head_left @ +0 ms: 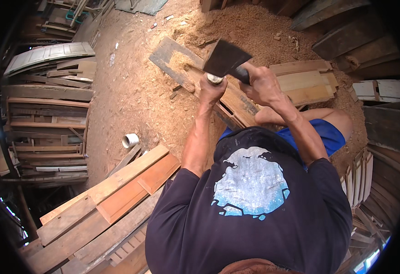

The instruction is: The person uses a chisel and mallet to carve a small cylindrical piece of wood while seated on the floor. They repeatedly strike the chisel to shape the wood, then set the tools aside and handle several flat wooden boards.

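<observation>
My left hand [212, 89] is closed around an upright chisel, whose pale, round handle end [215, 79] shows above the fist. Its blade is hidden. My right hand [265, 85] grips the short handle of a dark, broad-headed mallet [226, 57]. The mallet head hangs over the left fist, close to the chisel's end; contact cannot be made out. Beneath both hands a wooden workpiece [242, 106] lies slantwise, with a dark, narrow slot [226, 108] cut near my left wrist. A worn, grey-brown plank [165, 51] extends toward the far left, with shavings on it.
Shavings [250, 27] cover the ground ahead. Flat boards [307, 82] lie beside my bent leg. A white cup-like container [130, 140] rests at left, near stacked planks [113, 201]. More timber [49, 93] lines the left side, and boards [383, 128] stand along the right.
</observation>
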A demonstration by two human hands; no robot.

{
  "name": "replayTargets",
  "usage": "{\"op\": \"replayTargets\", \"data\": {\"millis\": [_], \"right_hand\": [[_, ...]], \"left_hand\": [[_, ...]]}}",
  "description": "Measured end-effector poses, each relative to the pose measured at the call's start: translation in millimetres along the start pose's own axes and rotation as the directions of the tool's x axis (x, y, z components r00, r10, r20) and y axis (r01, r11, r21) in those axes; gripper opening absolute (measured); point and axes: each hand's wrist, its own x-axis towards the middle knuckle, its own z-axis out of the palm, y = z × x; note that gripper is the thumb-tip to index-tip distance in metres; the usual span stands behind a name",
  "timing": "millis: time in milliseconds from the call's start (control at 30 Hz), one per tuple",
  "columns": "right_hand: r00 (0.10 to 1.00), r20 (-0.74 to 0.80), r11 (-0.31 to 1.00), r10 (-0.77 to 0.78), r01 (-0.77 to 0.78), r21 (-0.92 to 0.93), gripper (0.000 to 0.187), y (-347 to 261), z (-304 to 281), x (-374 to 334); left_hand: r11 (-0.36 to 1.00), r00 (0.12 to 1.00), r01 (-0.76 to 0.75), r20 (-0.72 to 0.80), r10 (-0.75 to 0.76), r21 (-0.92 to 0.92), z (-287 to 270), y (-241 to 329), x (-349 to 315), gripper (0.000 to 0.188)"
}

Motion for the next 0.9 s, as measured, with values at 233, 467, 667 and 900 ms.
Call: {"op": "replayTargets", "data": {"millis": [233, 467, 667, 900], "right_hand": [[1.0, -0.009, 0.988, -0.027, 0.028, 0.155, 0.024, -24.5, -14.9, 5.2], [0.993, 0.077, 0.996, -0.091, 0.09, 0.007, 0.025, 2.7, 22.3, 8.6], [0.992, 0.101, 0.991, 0.071, -0.082, 0.106, 0.03, -9.3, 0.9, -2.1], [0.996, -0.072, 0.931, 0.059, -0.029, 0.365, 0.022, -38.2, -42.4, -2.2]], "left_hand": [[1.0, 1.0, 0.012, 0.006, -0.012, -0.002, -7.1, -16.9, -19.9, 0.029], [0.985, 0.985, -0.169, -0.042, 0.167, -0.042, -4.9, -1.7, -22.5, 0.034], [0.997, 0.996, -0.079, -0.032, 0.079, -0.011, -9.4, -23.4, -24.4, 0.021], [0.995, 0.992, 0.023, -0.12, -0.034, -0.096, -9.7, -39.8, -15.1, 0.016]]}}
